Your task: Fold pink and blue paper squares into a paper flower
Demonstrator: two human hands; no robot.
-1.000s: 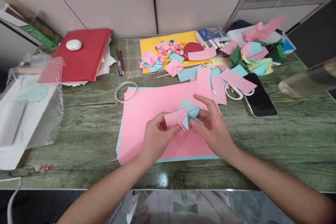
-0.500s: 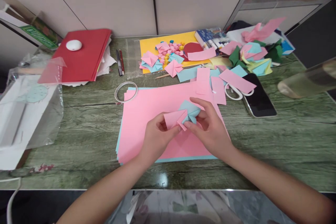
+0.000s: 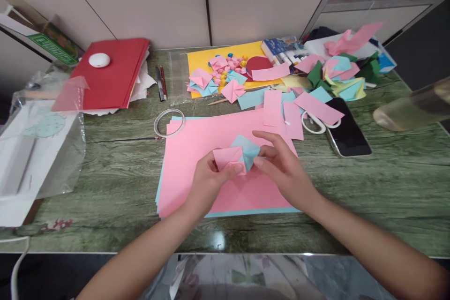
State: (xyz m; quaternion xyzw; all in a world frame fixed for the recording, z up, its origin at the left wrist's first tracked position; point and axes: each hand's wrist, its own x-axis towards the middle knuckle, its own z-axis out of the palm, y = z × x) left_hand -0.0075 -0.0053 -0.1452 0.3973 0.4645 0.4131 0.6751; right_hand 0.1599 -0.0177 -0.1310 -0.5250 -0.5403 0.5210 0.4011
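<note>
My left hand (image 3: 207, 183) pinches the pink half of a folded pink-and-blue paper piece (image 3: 235, 155). My right hand (image 3: 284, 168) grips its blue half from the right, with the index finger stretched over the top. The piece is held just above a stack of large pink sheets (image 3: 197, 150) lying on a blue sheet on the green table (image 3: 116, 168).
A tape roll (image 3: 168, 122) lies left of the sheets. Pink strips (image 3: 293, 119), scissors (image 3: 321, 124) and a phone (image 3: 346, 129) lie to the right. Folded paper pieces (image 3: 218, 82) rest on a yellow sheet behind. A red folder (image 3: 108, 72) and a plastic bag (image 3: 38, 145) sit left, a glass bottle (image 3: 411, 108) right.
Both hands shifted slightly left and up with the folded piece, pressing the pink and blue halves closer together. The right fingers have closed in over the blue part.
</note>
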